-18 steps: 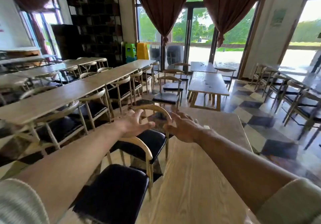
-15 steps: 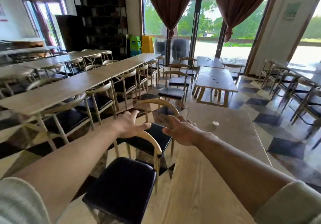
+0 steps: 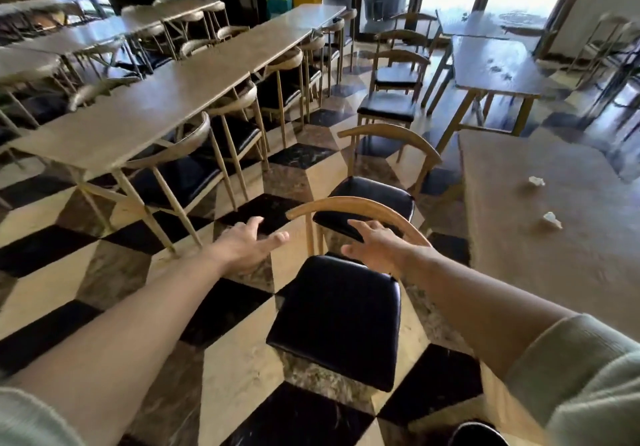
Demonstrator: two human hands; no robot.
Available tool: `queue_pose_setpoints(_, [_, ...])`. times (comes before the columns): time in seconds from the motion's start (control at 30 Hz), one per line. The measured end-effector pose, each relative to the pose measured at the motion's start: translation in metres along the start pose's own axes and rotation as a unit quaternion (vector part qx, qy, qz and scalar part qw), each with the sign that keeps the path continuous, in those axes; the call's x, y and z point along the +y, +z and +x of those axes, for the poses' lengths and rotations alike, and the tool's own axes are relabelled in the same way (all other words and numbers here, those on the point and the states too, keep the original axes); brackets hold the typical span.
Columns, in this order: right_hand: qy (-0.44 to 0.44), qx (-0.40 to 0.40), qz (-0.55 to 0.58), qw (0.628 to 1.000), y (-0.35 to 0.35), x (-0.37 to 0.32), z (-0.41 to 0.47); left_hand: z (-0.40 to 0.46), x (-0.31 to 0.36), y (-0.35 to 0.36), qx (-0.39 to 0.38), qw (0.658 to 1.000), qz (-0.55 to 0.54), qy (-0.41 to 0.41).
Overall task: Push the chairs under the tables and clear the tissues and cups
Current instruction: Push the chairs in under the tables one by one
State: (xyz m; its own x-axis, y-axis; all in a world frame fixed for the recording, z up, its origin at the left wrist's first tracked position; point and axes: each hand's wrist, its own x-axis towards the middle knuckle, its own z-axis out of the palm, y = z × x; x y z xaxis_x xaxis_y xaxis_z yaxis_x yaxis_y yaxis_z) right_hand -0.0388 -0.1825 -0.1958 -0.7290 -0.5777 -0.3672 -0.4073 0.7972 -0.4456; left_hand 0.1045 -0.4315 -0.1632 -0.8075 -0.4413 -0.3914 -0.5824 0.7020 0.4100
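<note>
A wooden chair with a black seat point(image 3: 337, 321) stands in the aisle right below me, its curved backrest point(image 3: 353, 208) on the far side. My left hand point(image 3: 244, 246) hovers open just left of the backrest's end. My right hand point(image 3: 375, 246) reaches open over the seat, just short of the backrest. A second chair point(image 3: 372, 199) stands beyond it, pulled out from the wooden table point(image 3: 554, 258) on the right. Two crumpled tissues point(image 3: 536, 180) point(image 3: 552, 220) lie on that table.
A long row of tables point(image 3: 145, 113) with chairs tucked under runs along the left. Two more pulled-out chairs point(image 3: 388, 106) stand further down the aisle beside a dark table point(image 3: 491, 64). The floor is a checkered tile pattern.
The view has tilted down and shifted left, off the tabletop and over the aisle. Both hands have dropped toward the nearest chair's backrest, still open.
</note>
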Motion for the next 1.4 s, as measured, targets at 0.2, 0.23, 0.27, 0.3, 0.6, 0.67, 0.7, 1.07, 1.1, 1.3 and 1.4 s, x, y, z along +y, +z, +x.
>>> queue_pose_setpoints(0.2, [0.021,-0.008,0.088,0.996,0.022,-0.011,0.103,0.109,-0.022,-0.018,-0.059,0.998,-0.004,0.017])
queue_pose_setpoints(0.23, [0.026,-0.001,0.114,0.993,0.026,-0.008,0.123,0.128,-0.021,-0.019,-0.069,0.997,-0.003,0.020])
queue_pose_setpoints(0.27, [0.029,0.006,0.139,0.990,0.031,-0.005,0.141,0.148,-0.020,-0.021,-0.079,0.997,0.002,0.022])
queue_pose_setpoints(0.3, [0.038,0.012,0.163,0.986,0.036,-0.001,0.163,0.173,-0.018,-0.022,-0.090,0.996,0.016,0.024])
queue_pose_setpoints(0.6, [0.150,0.042,0.325,0.933,0.065,0.035,0.250,0.341,0.068,0.008,-0.190,0.959,0.160,0.133])
queue_pose_setpoints(0.67, [0.182,0.057,0.346,0.919,0.070,0.046,0.262,0.372,0.100,0.028,-0.206,0.946,0.178,0.173])
queue_pose_setpoints(0.7, [0.206,0.070,0.365,0.905,0.074,0.054,0.271,0.392,0.118,0.042,-0.212,0.934,0.197,0.209])
queue_pose_setpoints(1.07, [0.329,0.071,0.615,0.713,0.135,0.048,0.405,0.502,0.259,0.228,-0.334,0.746,0.259,0.514])
queue_pose_setpoints(1.1, [0.335,0.085,0.639,0.687,0.136,0.042,0.424,0.507,0.264,0.238,-0.336,0.727,0.272,0.533])
queue_pose_setpoints(1.3, [0.416,0.148,0.666,0.601,0.142,0.016,0.486,0.533,0.277,0.259,-0.383,0.684,0.273,0.558])
queue_pose_setpoints(1.4, [0.410,0.137,0.681,0.591,0.143,0.016,0.484,0.540,0.278,0.257,-0.397,0.688,0.273,0.543])
